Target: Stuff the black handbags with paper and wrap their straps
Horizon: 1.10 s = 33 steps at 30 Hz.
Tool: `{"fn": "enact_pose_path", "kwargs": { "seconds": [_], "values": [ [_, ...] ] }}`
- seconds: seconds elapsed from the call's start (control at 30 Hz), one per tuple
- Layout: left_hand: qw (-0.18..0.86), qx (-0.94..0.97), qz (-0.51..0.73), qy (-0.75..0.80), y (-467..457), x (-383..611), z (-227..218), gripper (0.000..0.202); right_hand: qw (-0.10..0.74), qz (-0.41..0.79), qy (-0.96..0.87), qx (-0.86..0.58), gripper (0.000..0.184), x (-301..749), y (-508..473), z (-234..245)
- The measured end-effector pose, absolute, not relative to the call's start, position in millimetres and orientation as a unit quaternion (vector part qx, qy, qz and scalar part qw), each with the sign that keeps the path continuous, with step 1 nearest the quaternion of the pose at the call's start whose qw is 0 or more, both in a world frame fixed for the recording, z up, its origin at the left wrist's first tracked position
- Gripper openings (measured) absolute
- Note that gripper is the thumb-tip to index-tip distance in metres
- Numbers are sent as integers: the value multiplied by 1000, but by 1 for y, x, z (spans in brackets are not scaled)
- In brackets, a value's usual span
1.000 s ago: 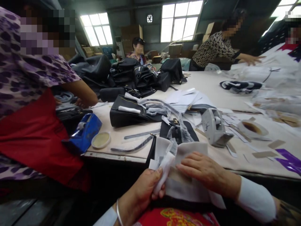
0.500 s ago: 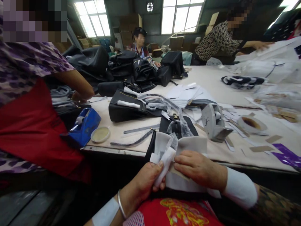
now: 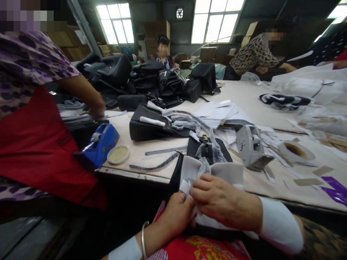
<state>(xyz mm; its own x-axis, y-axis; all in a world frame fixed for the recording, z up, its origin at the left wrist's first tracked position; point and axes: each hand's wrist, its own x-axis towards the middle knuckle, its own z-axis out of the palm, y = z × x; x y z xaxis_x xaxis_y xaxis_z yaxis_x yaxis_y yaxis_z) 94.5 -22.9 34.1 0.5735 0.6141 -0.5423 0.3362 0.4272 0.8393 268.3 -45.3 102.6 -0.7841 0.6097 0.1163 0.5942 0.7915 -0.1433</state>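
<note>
Both my hands meet at the near table edge over a black bag (image 3: 177, 173) wrapped in white paper (image 3: 225, 171). My left hand (image 3: 177, 215) is closed around a fold of that white paper from below. My right hand (image 3: 219, 200) lies over the paper with its fingers curled and pressed against it, touching the left hand. A crumpled clear plastic strip (image 3: 200, 168) rises just above my fingers.
A grey tape dispenser (image 3: 251, 146) and a tape roll (image 3: 296, 150) sit right of the bag. A blue tape dispenser (image 3: 101, 144) and a round lid (image 3: 118, 154) lie left. A person in a red apron (image 3: 35, 144) stands left; black bags (image 3: 151, 122) and white sheets (image 3: 219, 112) are beyond.
My right hand slid left over the paper onto my left hand, covering the paper roll that the left hand was holding up. Both hands moved slightly nearer the table edge.
</note>
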Motion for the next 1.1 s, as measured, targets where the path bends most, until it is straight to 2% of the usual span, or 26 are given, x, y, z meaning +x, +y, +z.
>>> {"fn": "enact_pose_path", "kwargs": {
  "seconds": [0.13, 0.23, 0.37, 0.47, 0.57, 0.67, 0.7, 0.8, 0.87, 0.97, 1.1],
  "values": [
    [717, 530, 82, 445, -22, 92, 36, 51, 116, 164, -899, -389, 13, 267, -24, 98],
    [715, 562, 65, 412, -21, 86, 43, 47, 127, 298, -848, -419, 15, 273, -14, 90],
    [712, 590, 45, 379, -19, 78, 51, 23, 174, 392, -805, -410, 13, 272, -12, 82],
    [689, 609, 53, 390, -20, 79, 49, 17, 222, 358, -794, -439, 9, 265, -17, 75],
    [673, 604, 77, 420, -23, 85, 44, 30, 239, 310, -801, -454, 11, 262, -23, 69],
    [707, 568, 82, 412, -26, 89, 40, 44, 228, 333, -805, -434, 12, 274, -26, 76],
    [717, 559, 85, 408, -27, 89, 39, 48, 219, 346, -804, -430, 19, 280, -26, 80],
    [716, 558, 91, 410, -28, 87, 36, 60, 150, 313, -837, -422, 62, 301, -22, 96],
    [713, 565, 88, 406, -27, 85, 35, 66, 83, 240, -880, -401, 73, 308, -16, 102],
    [721, 569, 71, 389, -25, 82, 33, 70, 38, 175, -915, -361, 57, 308, -8, 98],
    [728, 576, 41, 369, -24, 80, 32, 72, 73, 185, -918, -344, 33, 303, -7, 83]
  ]
}}
